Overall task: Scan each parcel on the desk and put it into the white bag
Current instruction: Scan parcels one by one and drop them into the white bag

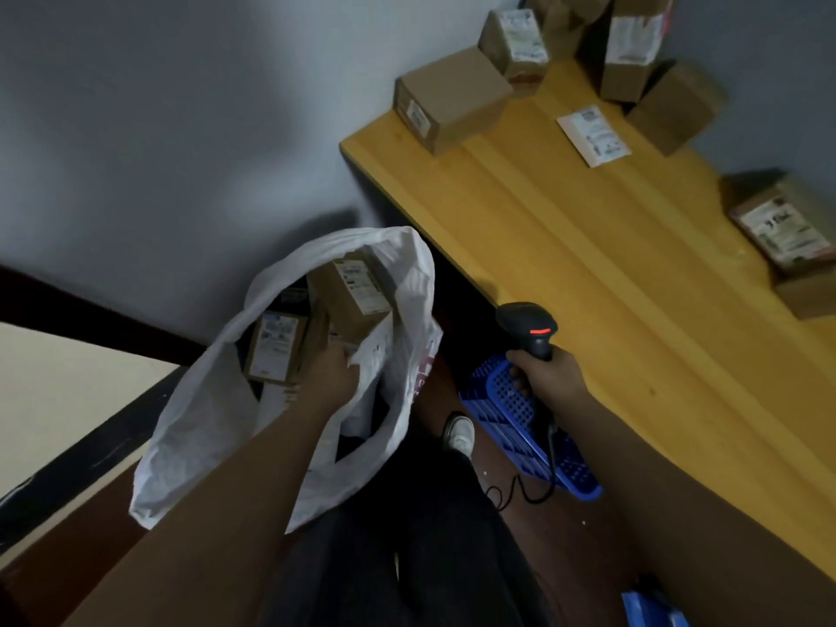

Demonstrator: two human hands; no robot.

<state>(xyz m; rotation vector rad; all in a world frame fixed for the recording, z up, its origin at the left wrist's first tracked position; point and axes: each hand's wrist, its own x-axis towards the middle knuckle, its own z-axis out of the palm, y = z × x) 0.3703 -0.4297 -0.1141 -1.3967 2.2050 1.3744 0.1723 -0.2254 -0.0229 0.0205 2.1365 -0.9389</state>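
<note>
Nearest, the right hand [540,371] is wrapped around the grip of the barcode scanner [529,325], held upright beside the desk edge with its red light on, probably kept ready for the next label. To the left, the left hand [332,371] reaches down into the white bag [190,427], touching a parcel [350,298] among others; whether its fingers clasp the box I cannot tell. Farther off, on the desk [565,246], several parcels wait unscanned, the closest box [450,99] at the far left corner.
</note>
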